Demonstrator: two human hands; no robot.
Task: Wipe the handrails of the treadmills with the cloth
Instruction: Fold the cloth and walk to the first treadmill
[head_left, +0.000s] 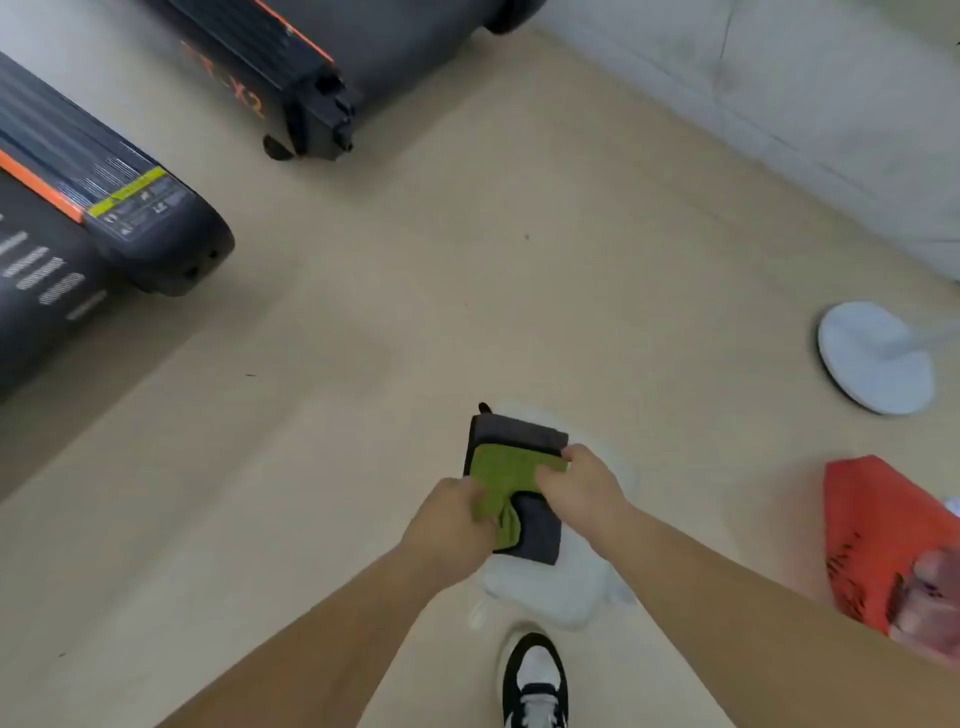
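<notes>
A folded cloth (511, 470), green on one side and dark grey on the other, is held in front of me above the floor. My left hand (449, 522) grips its lower left part with curled fingers. My right hand (582, 483) pinches its right edge. Two dark treadmills with orange trim lie at the upper left: the rear end of one treadmill (156, 228) and the end of another treadmill (311, 88) behind it. No handrail is in view.
A white round fan base (872, 358) stands on the beige floor at the right. An orange object (878, 535) sits at the right edge with a blurred hand beside it. A grey wall (779, 78) runs along the upper right. My black-and-white shoe (535, 680) shows below.
</notes>
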